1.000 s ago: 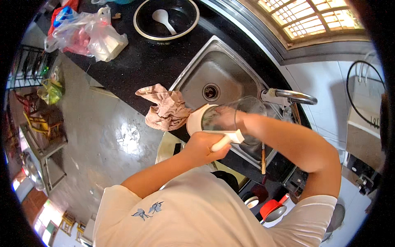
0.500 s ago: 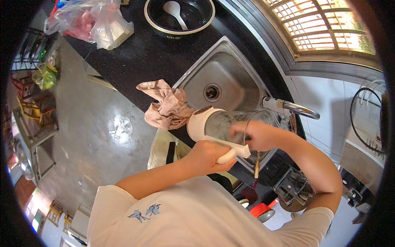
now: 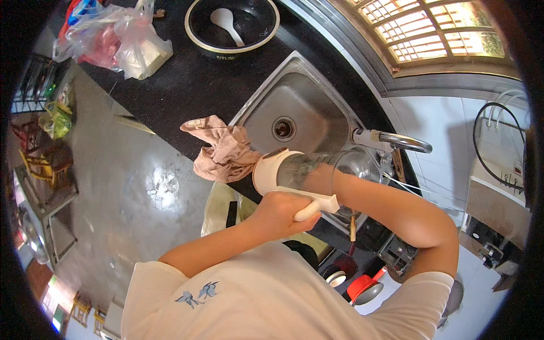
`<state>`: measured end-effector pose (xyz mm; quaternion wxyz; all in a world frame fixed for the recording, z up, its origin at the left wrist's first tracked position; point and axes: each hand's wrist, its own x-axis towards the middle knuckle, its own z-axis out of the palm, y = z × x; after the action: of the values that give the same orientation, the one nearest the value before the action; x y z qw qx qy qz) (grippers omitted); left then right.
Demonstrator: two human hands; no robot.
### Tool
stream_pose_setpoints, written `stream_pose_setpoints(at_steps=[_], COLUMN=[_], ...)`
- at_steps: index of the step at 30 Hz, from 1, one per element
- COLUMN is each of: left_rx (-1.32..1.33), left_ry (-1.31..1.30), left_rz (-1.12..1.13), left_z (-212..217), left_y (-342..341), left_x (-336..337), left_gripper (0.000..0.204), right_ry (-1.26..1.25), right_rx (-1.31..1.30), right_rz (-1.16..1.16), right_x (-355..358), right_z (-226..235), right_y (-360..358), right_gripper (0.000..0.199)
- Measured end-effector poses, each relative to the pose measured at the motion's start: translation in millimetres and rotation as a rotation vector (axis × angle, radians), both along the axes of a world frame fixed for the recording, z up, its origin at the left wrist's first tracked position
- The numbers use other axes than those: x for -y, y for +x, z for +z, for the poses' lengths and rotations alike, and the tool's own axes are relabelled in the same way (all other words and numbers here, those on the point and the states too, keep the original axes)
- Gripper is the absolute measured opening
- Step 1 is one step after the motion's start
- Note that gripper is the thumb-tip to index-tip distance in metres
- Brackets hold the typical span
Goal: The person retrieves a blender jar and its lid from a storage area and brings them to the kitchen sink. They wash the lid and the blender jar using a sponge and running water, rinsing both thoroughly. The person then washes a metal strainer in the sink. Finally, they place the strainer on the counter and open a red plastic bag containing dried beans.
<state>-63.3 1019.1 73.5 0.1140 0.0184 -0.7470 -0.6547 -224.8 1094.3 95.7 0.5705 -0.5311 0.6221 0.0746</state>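
A clear glass blender jug (image 3: pixel 290 170) with a cream collar and handle is held on its side over the near part of the sink. My left hand (image 3: pixel 279 214) is wrapped round the handle. Through the jug's mouth at its right end, my right hand (image 3: pixel 317 178) reaches inside to the wrist. Its fingers show only dimly through the glass, so whether they hold anything cannot be made out. A crumpled pinkish-brown cloth (image 3: pixel 222 152) lies at the sink's left edge, beside the jug's collar.
The steel sink (image 3: pixel 309 96) has a chrome tap (image 3: pixel 399 141) at its right. Beyond stand a black bowl (image 3: pixel 254 25) with a white spoon (image 3: pixel 225 21) and plastic bags (image 3: pixel 127 48). A wooden handle (image 3: pixel 352 228) and a red pan (image 3: pixel 362 287) are near my right side.
My right hand has gone deeper into the jug, moving left toward the collar. My left hand keeps its grip on the handle. The whole view has shifted slightly.
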Motion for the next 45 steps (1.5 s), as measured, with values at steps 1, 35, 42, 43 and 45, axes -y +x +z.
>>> stream_pose_setpoints(at_steps=[1,35,42,43,45], left_rx=[-0.013,0.085,0.139,0.127,0.112], left_ry=[-0.002,0.029,0.081,0.081,0.069], left_rz=[0.02,0.017,-0.03,-0.023,-0.006], left_z=[-0.9,-2.9,-0.2,-2.5,-3.4], left_y=[-1.1,-5.3,-2.9,-1.5,-0.8], left_x=[-0.4,-11.6,-10.1,-12.5,-15.5], left_gripper=[0.021,0.019,0.017,0.017,0.016], right_ry=[0.047,0.19,0.283,0.306,0.291], right_rx=[0.037,0.455,0.185,0.303,0.514], right_rz=[-0.022,-0.56,-0.796,-0.915,-1.088], right_x=[1.5,-28.3,-11.3,-14.7,-25.5], right_z=[2.6,-70.1,-69.6,-67.6,-66.7], right_y=[-0.7,-15.2,-6.4,-5.4,-6.0], right_gripper=[0.032,0.037,0.032,0.031,0.025])
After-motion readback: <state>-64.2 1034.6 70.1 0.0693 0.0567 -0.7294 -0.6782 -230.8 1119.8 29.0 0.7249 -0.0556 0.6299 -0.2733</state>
